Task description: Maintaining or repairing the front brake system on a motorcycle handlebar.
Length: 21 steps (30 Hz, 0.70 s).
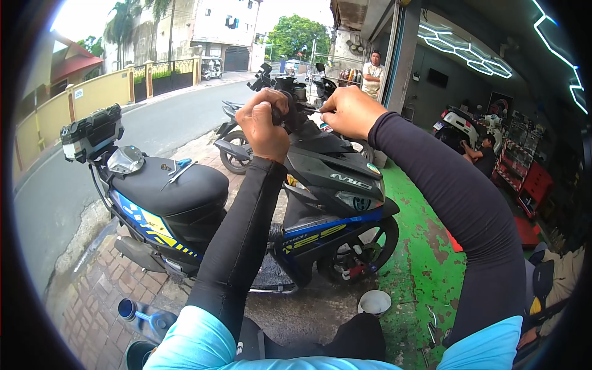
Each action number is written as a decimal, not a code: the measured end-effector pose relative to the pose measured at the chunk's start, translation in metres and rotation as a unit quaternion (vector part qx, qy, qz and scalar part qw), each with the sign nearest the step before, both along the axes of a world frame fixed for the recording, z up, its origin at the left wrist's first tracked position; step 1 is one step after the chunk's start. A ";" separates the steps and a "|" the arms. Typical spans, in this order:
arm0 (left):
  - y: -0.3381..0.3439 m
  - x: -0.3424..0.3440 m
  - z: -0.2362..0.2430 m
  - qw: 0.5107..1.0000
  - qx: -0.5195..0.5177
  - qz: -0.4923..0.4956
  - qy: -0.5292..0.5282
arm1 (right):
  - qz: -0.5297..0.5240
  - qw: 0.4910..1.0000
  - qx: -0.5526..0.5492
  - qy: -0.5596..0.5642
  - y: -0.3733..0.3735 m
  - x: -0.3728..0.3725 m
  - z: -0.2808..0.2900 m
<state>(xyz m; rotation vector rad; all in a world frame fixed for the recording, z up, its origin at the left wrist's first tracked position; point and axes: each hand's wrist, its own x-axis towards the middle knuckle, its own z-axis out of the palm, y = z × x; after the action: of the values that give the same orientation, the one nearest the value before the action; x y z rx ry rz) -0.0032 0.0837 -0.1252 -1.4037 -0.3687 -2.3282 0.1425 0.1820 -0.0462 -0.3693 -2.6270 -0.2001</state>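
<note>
A black and blue motor scooter (336,163) stands side-on before me, its front wheel to the right. My left hand (265,126) is closed round a dark grip at the handlebar, its fingers partly hidden. Across the handlebar, my right hand (350,112) is closed with fingers bent and pinched. A thin metal tool (310,111) runs from its fingertips toward the handlebar; its kind is too small to tell. On the black seat (185,197) lie a wrench (183,173), a blue-handled tool (181,164) and a silvery, clear part (126,160).
A white bowl (374,302) sits near the front wheel, with loose tools (433,325) on the green floor (410,259). At lower left is a blue container (147,317). Another scooter stands behind. One person (372,75) stands at the shop entrance; another (482,157) crouches inside.
</note>
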 end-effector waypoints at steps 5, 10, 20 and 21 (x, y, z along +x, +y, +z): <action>0.004 0.000 0.002 1.000 0.005 -0.015 -0.004 | 0.027 0.995 -0.062 0.069 0.018 0.004 -0.016; 0.004 0.000 0.003 1.000 -0.015 0.021 -0.001 | 0.026 0.970 -0.216 0.107 0.029 0.006 -0.033; -0.002 -0.009 -0.003 0.999 -0.037 0.028 0.001 | -0.019 0.959 -0.281 -0.009 0.005 0.014 -0.001; -0.003 -0.009 -0.003 0.998 -0.047 0.037 -0.004 | -0.036 0.959 -0.281 -0.013 0.001 0.011 0.003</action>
<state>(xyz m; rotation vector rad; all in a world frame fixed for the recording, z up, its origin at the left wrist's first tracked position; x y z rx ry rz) -0.0125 0.0810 -0.1282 -1.3992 -0.5296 -2.2854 0.1533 0.1831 -0.0429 -0.6500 -2.6583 0.5361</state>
